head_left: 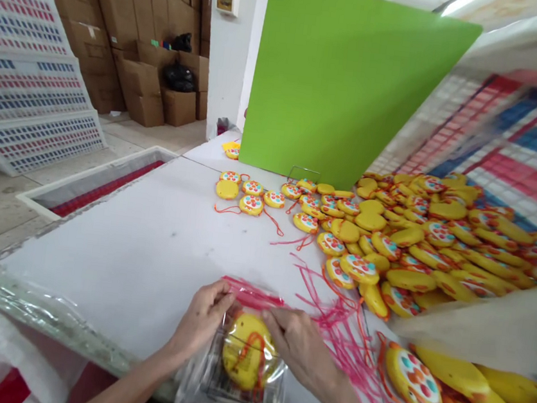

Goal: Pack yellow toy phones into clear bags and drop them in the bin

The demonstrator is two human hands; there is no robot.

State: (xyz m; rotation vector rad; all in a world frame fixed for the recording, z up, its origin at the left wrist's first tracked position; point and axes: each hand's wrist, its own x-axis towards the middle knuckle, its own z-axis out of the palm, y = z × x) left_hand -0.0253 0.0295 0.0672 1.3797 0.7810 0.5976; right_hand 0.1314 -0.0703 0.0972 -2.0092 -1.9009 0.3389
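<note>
A round yellow toy (pixel 247 353) with a red cord lies inside a clear plastic bag (pixel 233 378) at the near edge of the white table (pixel 147 246). My left hand (pixel 201 320) pinches the bag's upper left edge near its red strip. On the other side, my right hand (pixel 298 344) grips the bag's upper right edge beside the toy. Both hands are closed on the bag.
A big heap of yellow toys (pixel 429 239) with coloured buttons covers the table's right side, and loose red cords (pixel 346 327) trail toward me. A green board (pixel 345 74) stands at the back. Cardboard boxes (pixel 142 32) and printed sheets (pixel 26 70) line the left.
</note>
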